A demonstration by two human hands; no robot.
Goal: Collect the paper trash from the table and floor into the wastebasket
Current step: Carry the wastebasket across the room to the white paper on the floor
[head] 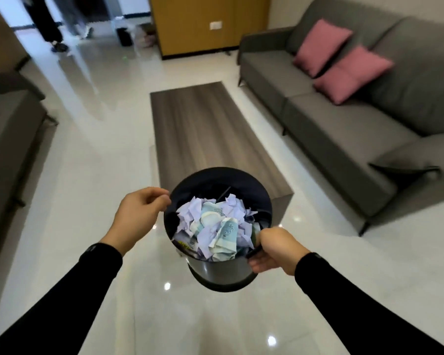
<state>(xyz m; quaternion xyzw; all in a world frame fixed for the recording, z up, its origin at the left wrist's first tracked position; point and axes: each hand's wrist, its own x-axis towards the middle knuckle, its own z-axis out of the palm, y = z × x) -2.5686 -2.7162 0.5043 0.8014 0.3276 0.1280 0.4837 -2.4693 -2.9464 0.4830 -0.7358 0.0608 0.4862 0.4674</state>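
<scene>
A black round wastebasket (223, 274) hangs in the air in front of me, above the glossy floor and just short of the near end of the low table. It is filled with crumpled white and greenish paper (215, 225). My right hand (274, 249) is shut on the basket's near right rim. My left hand (141, 213) is curled at the basket's left rim, fingertips touching the edge. The dark wood coffee table (205, 129) shows no paper on its top.
A grey sofa (344, 119) with two pink cushions (344, 65) lines the right side. Another grey seat (8, 139) stands at the left. A wooden cabinet (203, 24) is at the back. A person's legs (49, 21) appear far left on the white tiled floor.
</scene>
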